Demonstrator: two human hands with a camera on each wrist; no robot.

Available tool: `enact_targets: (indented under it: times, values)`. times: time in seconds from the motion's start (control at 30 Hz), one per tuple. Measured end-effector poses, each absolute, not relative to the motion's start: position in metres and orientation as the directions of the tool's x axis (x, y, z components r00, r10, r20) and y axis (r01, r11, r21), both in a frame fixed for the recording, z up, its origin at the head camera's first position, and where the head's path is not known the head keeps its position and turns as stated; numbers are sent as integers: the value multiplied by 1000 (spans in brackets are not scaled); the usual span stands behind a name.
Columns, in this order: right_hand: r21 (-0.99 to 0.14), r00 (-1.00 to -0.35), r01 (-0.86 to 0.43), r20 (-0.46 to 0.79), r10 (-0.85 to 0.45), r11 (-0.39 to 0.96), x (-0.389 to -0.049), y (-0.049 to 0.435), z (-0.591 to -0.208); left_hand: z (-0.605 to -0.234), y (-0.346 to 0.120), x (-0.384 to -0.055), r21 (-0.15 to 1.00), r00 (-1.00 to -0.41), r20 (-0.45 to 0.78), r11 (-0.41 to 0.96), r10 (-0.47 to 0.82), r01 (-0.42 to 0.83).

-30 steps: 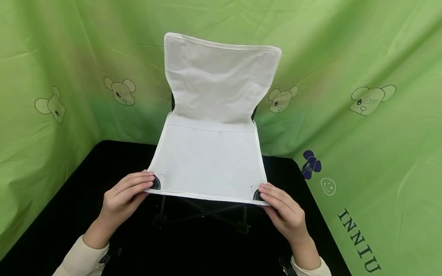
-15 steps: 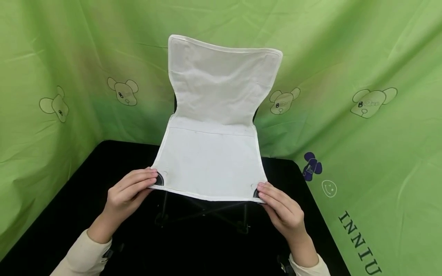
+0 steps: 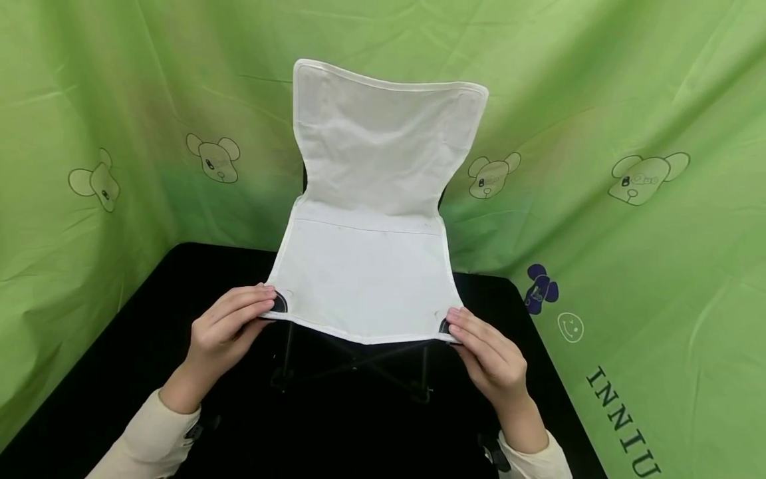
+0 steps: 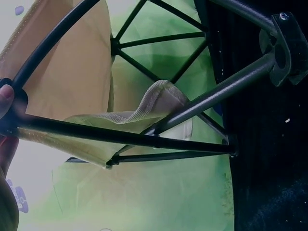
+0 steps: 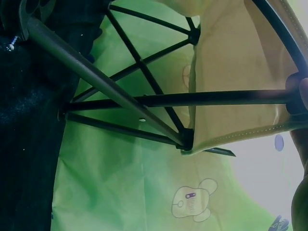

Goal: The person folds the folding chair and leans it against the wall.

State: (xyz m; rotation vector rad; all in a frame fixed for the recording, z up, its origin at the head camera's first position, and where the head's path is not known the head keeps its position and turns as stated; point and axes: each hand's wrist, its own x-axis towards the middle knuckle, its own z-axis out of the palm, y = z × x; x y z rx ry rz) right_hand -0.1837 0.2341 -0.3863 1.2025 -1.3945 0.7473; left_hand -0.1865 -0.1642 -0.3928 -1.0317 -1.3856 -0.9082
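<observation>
A small folding chair (image 3: 365, 279) with a white fabric seat and backrest stands unfolded on a black-covered table. My left hand (image 3: 224, 326) grips its front left seat corner, fingers on top over the black corner patch (image 3: 280, 303) and thumb underneath. At the front right corner my right hand (image 3: 493, 356) holds the fabric the same way. Between the hands the seat's front edge sags a little. From below, the left wrist view shows dark frame tubes (image 4: 130, 137) under the seat cloth, and the right wrist view shows crossing tubes (image 5: 211, 98) beneath its other side.
The black tabletop (image 3: 347, 439) surrounds the chair legs. Green curtains (image 3: 658, 266) printed with bear heads enclose the back and both sides, close behind the backrest.
Both hands have risen slightly with the seat corners, and the left hand has shifted right, nearer the other. The seat's front edge now dips more in the middle.
</observation>
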Motion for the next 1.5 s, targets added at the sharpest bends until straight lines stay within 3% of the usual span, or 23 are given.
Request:
enact_targets:
  times: [0.53,0.87,1.17,1.5]
  values:
    - [153,98,-939,978,-186,309,-193,226,-377,-384,-159,-195,26,-35,999,321,24,947]
    - [238,184,-910,966,-183,340,-196,216,-376,-385,-152,-198,-32,31,999,377,10,926]
    - [223,171,-920,968,-181,322,-197,211,-373,-381,-148,-200,-42,46,999,372,-2,927]
    - [193,151,-936,976,-160,295,-198,205,-372,-377,-146,-200,0,14,999,331,-40,944]
